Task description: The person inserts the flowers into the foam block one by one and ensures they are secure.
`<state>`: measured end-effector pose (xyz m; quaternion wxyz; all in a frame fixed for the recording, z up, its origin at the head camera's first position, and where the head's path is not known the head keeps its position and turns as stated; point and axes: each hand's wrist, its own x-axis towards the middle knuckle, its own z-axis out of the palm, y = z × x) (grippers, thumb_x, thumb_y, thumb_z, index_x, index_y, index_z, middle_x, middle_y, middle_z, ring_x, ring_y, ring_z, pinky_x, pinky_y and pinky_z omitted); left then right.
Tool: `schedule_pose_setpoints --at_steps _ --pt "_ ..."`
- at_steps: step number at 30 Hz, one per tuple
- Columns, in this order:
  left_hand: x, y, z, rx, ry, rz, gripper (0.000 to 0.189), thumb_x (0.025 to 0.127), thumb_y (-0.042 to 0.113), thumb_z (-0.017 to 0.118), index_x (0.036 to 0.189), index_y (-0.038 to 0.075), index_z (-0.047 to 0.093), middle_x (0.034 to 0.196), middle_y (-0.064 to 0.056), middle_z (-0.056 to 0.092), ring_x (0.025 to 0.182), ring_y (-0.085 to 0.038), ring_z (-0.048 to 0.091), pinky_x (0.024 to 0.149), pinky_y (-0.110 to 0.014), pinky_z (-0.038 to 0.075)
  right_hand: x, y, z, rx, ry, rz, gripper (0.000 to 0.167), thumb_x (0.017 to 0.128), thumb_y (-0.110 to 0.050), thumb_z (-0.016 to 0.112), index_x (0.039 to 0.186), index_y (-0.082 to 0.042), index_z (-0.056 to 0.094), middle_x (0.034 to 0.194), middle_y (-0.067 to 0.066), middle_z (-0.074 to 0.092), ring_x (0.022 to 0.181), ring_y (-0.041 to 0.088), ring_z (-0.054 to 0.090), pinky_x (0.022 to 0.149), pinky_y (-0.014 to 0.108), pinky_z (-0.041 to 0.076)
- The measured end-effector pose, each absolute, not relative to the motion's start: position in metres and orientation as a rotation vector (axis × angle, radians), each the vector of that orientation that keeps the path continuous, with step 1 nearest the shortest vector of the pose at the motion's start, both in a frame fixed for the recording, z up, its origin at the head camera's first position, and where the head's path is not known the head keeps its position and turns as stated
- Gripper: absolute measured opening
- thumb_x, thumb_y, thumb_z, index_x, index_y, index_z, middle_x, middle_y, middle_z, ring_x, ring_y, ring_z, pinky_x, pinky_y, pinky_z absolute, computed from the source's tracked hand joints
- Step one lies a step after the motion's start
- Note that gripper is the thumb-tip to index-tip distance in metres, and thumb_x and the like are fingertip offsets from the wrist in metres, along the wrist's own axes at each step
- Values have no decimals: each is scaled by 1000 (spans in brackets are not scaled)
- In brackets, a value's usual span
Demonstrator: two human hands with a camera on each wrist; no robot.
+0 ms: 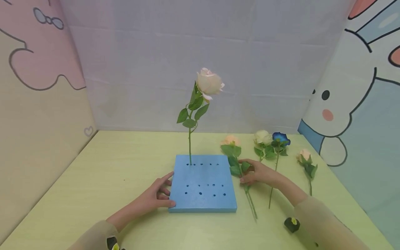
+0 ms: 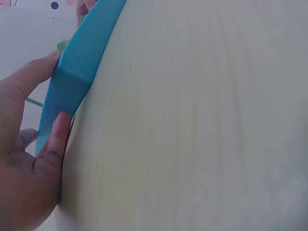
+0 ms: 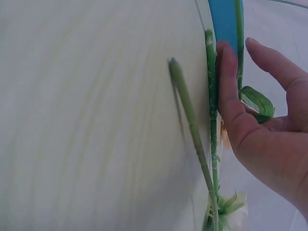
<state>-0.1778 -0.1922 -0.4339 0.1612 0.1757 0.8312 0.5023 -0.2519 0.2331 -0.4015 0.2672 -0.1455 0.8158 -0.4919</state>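
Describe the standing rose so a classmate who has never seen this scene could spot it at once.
Start at the blue board on the pale table. At its far row of holes, toward the left end, a leafy green stem rises to a single pale pink rose. It alone stands in the board; the other flowers are all off to its right.

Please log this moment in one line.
left hand: touching blue board | right hand: at peach flower | pale pink rose: upright in board

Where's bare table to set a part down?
Free: the table left of the blue board, between left hand, left wall and backdrop; also just in front of the board. Crowded: right of the board, with right hand and loose flowers.
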Motion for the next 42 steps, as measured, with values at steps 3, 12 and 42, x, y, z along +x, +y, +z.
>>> schedule_pose_setpoints --at_steps 3,12,42 --pt "-178 -192 -433 499 2371 1435 98 84 28 80 159 14 18 141 -20 44 107 -22 55 85 -18 50 -251 234 -402 -385 2138 -1359 89 89 -13 73 156 -4 16 131 32 52 94 24 71 83 35 58" --pt "-178 -193 -433 505 2371 1450 97 84 26 80 159 13 19 141 -21 44 106 -23 55 86 -18 51 -251 236 -402 -397 2004 -1413 89 91 -10 69 157 -3 11 142 32 47 106 22 67 90 35 57" --pt "-179 -194 -435 519 2354 1453 97 84 26 79 159 15 18 142 -21 42 107 -23 54 86 -18 51 -263 220 -373 -413 2176 -1689 42 96 -10 64 128 12 48 112 13 68 96 14 73 86 40 59"
